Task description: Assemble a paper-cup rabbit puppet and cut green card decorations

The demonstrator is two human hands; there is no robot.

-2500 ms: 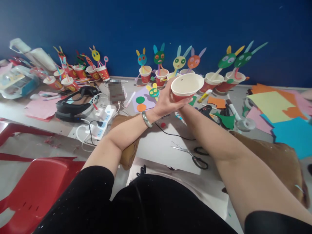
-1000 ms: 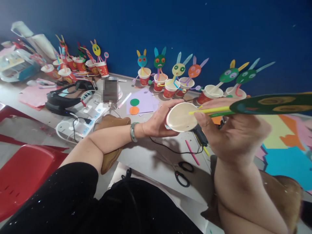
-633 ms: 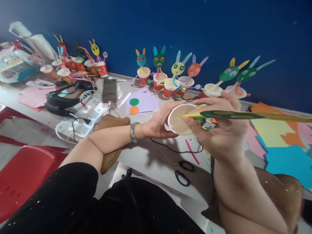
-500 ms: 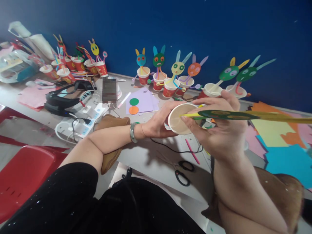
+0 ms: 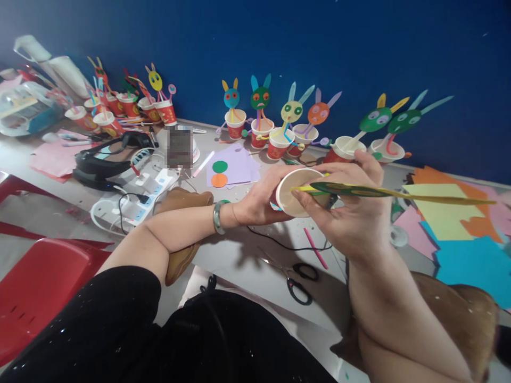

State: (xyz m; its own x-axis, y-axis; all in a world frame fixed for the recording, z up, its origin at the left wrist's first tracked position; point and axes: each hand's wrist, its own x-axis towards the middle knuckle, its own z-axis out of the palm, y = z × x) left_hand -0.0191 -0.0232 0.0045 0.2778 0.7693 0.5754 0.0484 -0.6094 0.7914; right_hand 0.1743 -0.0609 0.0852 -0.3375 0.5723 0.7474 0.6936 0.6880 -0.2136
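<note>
My left hand [image 5: 261, 199] wraps round a paper cup [image 5: 285, 199], its pale mouth tilted toward me. At the cup's right side, my right hand [image 5: 353, 213] has its thumb at the mouth, pressing a yellow strip [image 5: 304, 188] near the inner wall. From that strip a green paper face [image 5: 343, 189] with long yellow ears [image 5: 435, 199] sticks out to the right, seen nearly edge-on. Most of my right fingers are hidden behind the face and the cup. Below both hands, black-handled scissors [image 5: 299, 283] and a pink strip [image 5: 315, 248] lie on the table.
Finished paper-cup rabbits [image 5: 275, 143] line the blue wall. Purple sheets [image 5: 239, 165] with green and orange circles lie left of centre. A power strip [image 5: 154, 194] and black headset [image 5: 112, 159] sit farther left. Coloured paper [image 5: 471, 266] and a tape roll [image 5: 398, 236] are at right.
My right hand has shifted slightly left with the green face and yellow ears, pushing the strip a little further into the cup. My left hand and the cup stay nearly in place.
</note>
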